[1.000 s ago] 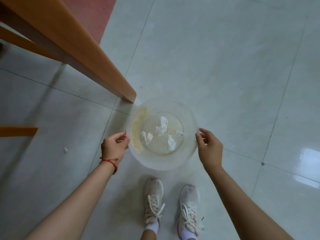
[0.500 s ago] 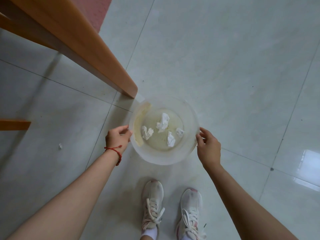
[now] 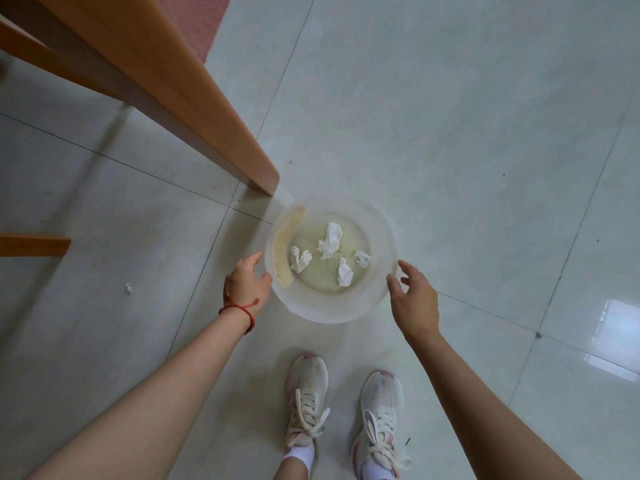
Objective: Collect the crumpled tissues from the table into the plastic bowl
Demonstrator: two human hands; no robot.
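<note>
Right hand (image 3: 414,299) now off bowl (image 3: 377,299)

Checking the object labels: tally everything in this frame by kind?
Crumpled tissues in the bowl: 4
Tissue scrap on the floor: 1
Plastic bowl: 1
Shoes: 2
Total: 8

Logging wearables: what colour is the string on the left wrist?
Red; the string bracelet shows clearly in the head view.
</note>
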